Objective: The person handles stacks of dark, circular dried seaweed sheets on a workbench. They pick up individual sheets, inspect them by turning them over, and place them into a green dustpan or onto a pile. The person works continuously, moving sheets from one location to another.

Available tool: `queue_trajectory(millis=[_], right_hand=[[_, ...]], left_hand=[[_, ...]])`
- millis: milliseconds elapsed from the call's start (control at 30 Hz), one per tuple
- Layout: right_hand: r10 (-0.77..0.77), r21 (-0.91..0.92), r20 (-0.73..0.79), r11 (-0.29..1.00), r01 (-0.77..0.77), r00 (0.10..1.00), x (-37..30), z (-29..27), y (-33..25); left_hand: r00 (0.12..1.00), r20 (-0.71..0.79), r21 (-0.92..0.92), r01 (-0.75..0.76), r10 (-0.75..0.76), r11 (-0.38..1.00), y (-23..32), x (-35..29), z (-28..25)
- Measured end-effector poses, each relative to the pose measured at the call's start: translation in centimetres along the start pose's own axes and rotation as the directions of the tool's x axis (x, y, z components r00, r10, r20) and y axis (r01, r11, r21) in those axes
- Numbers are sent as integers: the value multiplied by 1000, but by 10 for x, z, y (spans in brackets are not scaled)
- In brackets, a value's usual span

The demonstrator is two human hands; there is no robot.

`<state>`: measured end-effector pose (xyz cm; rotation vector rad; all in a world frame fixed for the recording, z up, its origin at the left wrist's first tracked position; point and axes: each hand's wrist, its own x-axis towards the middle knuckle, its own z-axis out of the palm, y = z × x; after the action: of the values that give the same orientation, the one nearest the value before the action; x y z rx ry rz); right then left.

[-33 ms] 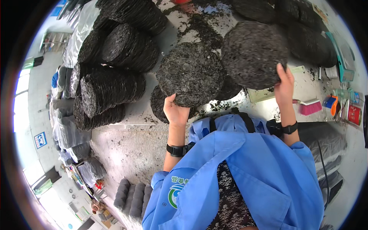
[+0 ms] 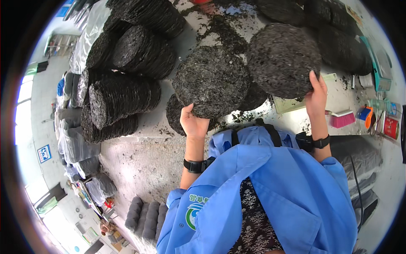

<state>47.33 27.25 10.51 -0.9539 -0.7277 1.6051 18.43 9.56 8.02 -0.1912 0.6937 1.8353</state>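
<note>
My left hand [image 2: 195, 122] grips the lower left edge of a round, flat cake of dried seaweed [image 2: 212, 82], with the thumb on its face. A second round seaweed cake [image 2: 284, 61], darker and slightly blurred, is held up at its lower right edge by my right hand [image 2: 316, 97]. The two cakes hang side by side over the table, faces toward me. Below and behind them more dark seaweed cakes [image 2: 255, 98] show in part. The fingers behind both cakes are hidden.
Tall stacks of seaweed cakes [image 2: 127, 101] lie on their sides at the left. More stacks [image 2: 344, 46] stand at the far right. Seaweed crumbs [image 2: 226, 34] litter the table. A pink brush [image 2: 342, 119], a teal scale [image 2: 382, 80] and a red tin [image 2: 391, 126] sit at the right edge.
My right hand and its seaweed cake have shifted slightly to the right. My left hand stays in place, its seaweed cake barely turned.
</note>
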Motion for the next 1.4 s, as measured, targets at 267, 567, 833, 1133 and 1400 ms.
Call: queue_trajectory(millis=[267, 567, 833, 1133, 1400], right_hand=[[11, 30, 1, 999, -11, 1000, -3, -12, 4], [40, 65, 25, 997, -41, 999, -3, -15, 6], [184, 88, 145, 976, -198, 972, -19, 7, 25], [191, 103, 186, 972, -212, 964, -23, 7, 37], [232, -198, 274, 963, -181, 933, -25, 22, 48]], left_hand=[[1000, -3, -31, 7, -7, 999, 1, 2, -8], [991, 118, 7, -72, 71, 997, 9, -2, -6], [642, 765, 642, -755, 48, -133, -22, -7, 50], [920, 354, 819, -392, 169, 419, -30, -9, 46], [985, 159, 617, -155, 70, 771, -37, -5, 30]])
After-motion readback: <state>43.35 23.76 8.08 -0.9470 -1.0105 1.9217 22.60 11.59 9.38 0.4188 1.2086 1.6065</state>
